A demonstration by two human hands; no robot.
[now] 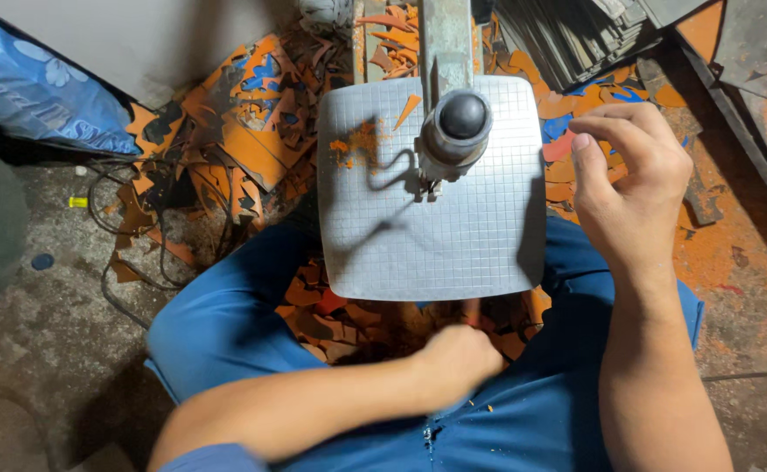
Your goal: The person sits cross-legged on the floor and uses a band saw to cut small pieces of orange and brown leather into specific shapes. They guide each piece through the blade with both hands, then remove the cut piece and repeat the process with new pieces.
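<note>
The person is sitting at a small cutting machine, its square gridded metal table [418,218] standing between the knees of the blue trousers [226,323]. The left hand [458,363] is reaching under the table's near edge, curled into a loose fist among the orange scraps [331,319] lying below; whether it is clamped on 1 of them cannot be told, since the fingers are turned away from the camera. The right hand [628,192] is hovering just beside the table's right edge, fingers bent and close together, with nothing visible between them.

The scraps are looking like thin, flat offcuts of orange sheet, probably light and somewhat flexible, with jagged cut edges that could snag skin. Pinching a piece flat between thumb and forefinger, away from the sharp points, seems the safest hold. Orange dust [357,144] and 1 small sliver [407,111] are lying on the table near the round black-topped machine head [458,127]. More offcuts [244,131] are heaped on the floor to the left.
</note>
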